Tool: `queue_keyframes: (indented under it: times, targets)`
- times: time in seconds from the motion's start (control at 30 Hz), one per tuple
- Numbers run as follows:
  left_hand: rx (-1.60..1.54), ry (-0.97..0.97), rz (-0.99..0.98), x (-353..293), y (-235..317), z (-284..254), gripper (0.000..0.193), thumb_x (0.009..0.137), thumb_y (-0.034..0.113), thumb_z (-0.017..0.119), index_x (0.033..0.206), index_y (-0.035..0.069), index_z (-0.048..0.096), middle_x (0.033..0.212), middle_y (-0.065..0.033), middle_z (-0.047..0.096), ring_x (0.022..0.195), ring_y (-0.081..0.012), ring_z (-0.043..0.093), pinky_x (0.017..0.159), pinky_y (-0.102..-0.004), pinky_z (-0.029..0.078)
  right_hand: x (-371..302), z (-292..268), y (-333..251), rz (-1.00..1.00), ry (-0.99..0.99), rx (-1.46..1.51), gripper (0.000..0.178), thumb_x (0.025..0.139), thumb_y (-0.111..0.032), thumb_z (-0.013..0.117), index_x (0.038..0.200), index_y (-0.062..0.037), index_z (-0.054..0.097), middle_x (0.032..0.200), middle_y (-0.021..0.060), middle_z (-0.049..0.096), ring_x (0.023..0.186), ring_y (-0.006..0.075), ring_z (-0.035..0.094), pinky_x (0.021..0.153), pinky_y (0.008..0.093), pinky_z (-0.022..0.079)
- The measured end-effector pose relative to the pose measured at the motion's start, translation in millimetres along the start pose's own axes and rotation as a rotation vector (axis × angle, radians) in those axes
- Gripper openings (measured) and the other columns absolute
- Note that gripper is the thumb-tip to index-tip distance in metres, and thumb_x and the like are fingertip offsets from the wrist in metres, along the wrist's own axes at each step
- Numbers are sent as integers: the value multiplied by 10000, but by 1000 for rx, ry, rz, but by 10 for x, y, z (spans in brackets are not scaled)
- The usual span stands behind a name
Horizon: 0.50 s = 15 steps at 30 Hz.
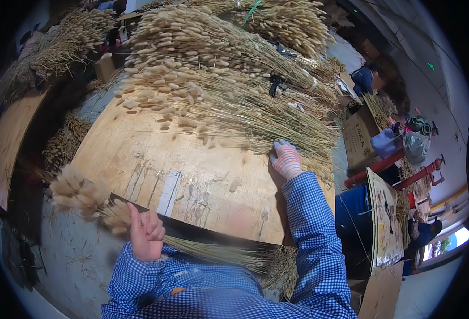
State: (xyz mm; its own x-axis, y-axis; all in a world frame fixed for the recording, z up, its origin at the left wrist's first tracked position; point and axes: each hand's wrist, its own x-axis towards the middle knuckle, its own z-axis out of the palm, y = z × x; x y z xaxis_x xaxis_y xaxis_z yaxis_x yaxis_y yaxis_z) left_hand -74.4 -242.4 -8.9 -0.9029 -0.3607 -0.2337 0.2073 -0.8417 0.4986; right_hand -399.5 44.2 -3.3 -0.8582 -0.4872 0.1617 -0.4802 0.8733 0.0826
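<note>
On one wooden table [192,181], two hands [147,234] grip dried grass stems [208,250].

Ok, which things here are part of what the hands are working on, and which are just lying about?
In use:
- left hand gripping a small bunch of dried grass
- right hand, gloved, on the big grass pile
- wooden board under it

Lying about:
- cardboard box
- red pipes
- grass bundles at far left

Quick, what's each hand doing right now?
Left hand: closed, holding a grass bunch.
Right hand: gloved, reaching into the grass pile; grip cannot be told.
</note>
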Motion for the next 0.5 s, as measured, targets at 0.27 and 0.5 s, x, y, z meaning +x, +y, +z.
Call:
queue_keyframes:
  times: [0.27, 0.5]
  targets:
    - [13, -56, -50, 2, -134, 46, 600, 1021, 518, 227, 555, 143, 267, 537, 17, 313, 394, -69, 205, 380, -231, 167, -291, -608, 421, 133, 216, 1173, 83, 875, -23, 599, 941, -58, 637, 803, -7, 594, 774, 91, 536, 706, 248, 462]
    - [16, -47, -104, -50, -207, 109, 601, 1019, 524, 228, 551, 148, 266, 533, 17, 307, 391, -71, 196, 376, -228, 162, -775, -787, 482, 27, 10, 990, 108, 865, -20, 644, 973, -26, 649, 835, -7, 655, 732, 77, 561, 653, 221, 469]
